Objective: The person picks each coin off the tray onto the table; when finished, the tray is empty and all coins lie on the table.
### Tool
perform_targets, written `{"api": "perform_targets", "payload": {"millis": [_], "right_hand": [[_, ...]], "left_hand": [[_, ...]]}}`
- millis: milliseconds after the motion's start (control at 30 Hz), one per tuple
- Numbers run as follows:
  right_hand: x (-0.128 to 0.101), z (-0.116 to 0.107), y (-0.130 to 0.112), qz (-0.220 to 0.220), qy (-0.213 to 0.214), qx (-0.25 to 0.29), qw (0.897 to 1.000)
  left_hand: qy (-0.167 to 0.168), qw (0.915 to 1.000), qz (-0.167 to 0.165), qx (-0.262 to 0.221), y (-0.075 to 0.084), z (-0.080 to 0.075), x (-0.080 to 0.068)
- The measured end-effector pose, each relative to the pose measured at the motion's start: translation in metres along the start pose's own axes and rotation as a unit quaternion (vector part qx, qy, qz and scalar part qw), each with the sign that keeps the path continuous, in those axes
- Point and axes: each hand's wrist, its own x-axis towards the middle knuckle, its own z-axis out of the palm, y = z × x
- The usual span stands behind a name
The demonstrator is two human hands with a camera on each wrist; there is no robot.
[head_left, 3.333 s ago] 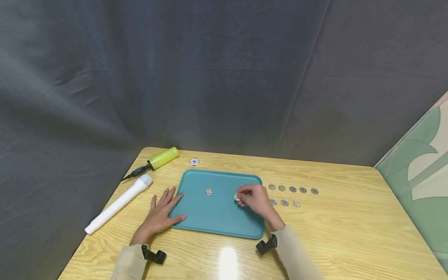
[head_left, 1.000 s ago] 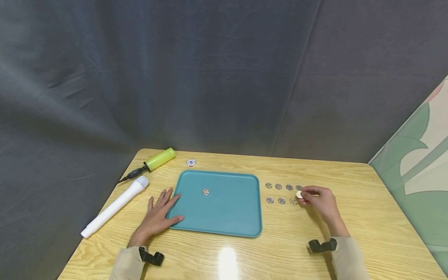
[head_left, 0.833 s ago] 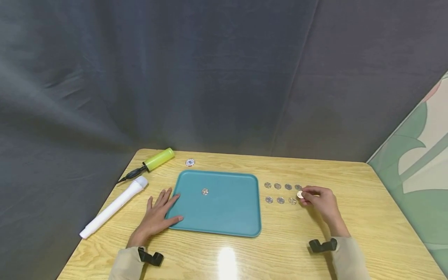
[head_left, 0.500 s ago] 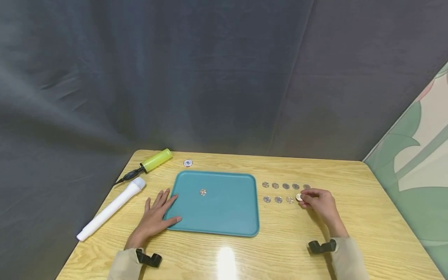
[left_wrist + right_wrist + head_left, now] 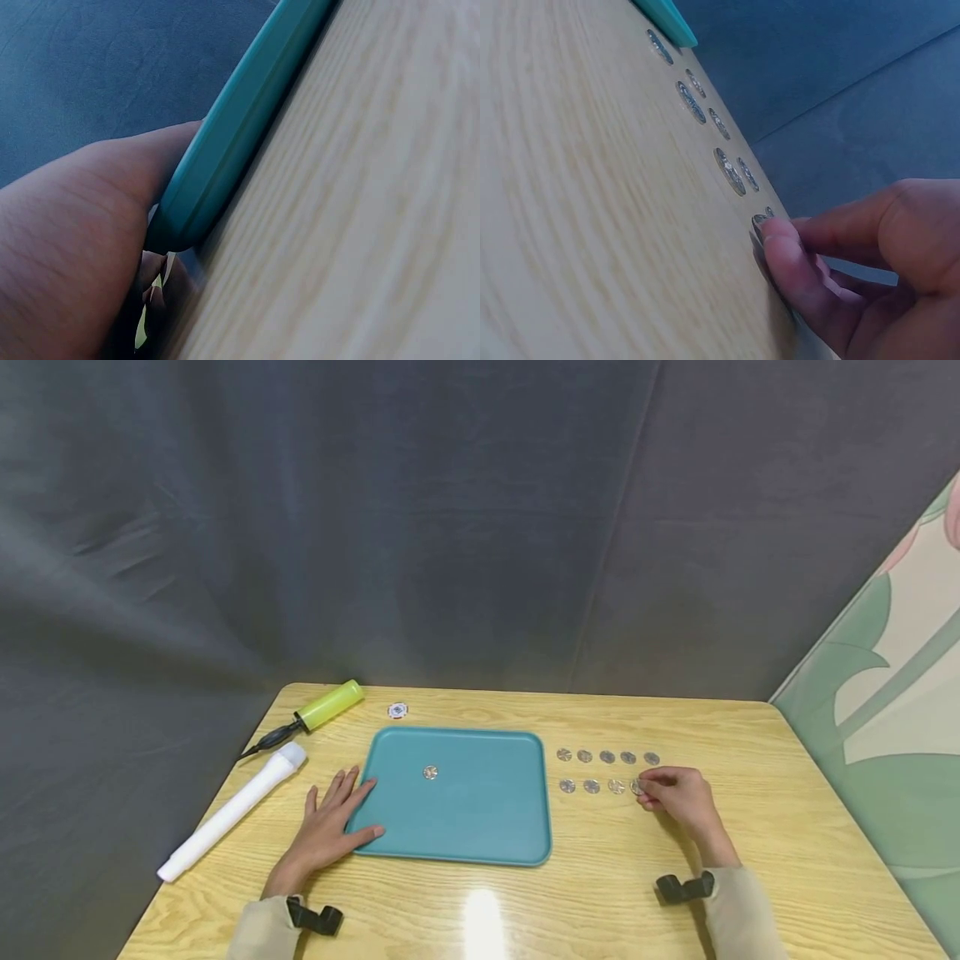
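Note:
My right hand [image 5: 681, 800] pinches a silver coin [image 5: 759, 223] between thumb and index finger at the right end of the front row of coins. In the right wrist view the coin is tilted close to the wooden table; fingertips partly cover it. Left of it, that row has three more coins, such as this coin [image 5: 616, 787]; behind lies a longer row with a coin [image 5: 607, 757] at its middle. My left hand [image 5: 322, 833] rests with spread fingers on the left edge of the teal tray [image 5: 480, 827]. One coin [image 5: 430, 772] lies on the tray.
A white microphone-shaped object [image 5: 232, 814] lies left of my left hand. Behind it is a yellow-green hand pump [image 5: 330, 706] with a black end. A poker chip [image 5: 397, 711] lies behind the tray. A dark curtain [image 5: 465, 527] hangs along the table's back edge.
My right hand has carried the coin from over the tray to the front row's right end and lowered it there. The left hand stays on the tray. The head view has shifted slightly.

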Motion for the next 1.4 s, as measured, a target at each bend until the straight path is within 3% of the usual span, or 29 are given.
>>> {"api": "perform_targets", "payload": {"millis": [500,1033,1400], "right_hand": [[0.002,0.006,0.002,-0.018,0.038,-0.078,0.996],[-0.001,0.004,0.000,-0.009,0.041,-0.068,0.997],[0.000,0.005,-0.017,-0.040,0.049,-0.053,0.997]], "left_hand": [[0.003,1.0000,0.000,-0.001,0.002,-0.001,-0.001],[0.006,1.0000,0.002,0.002,0.002,0.000,-0.001],[0.014,0.9999,0.007,-0.002,0.005,-0.002,-0.002]]}}
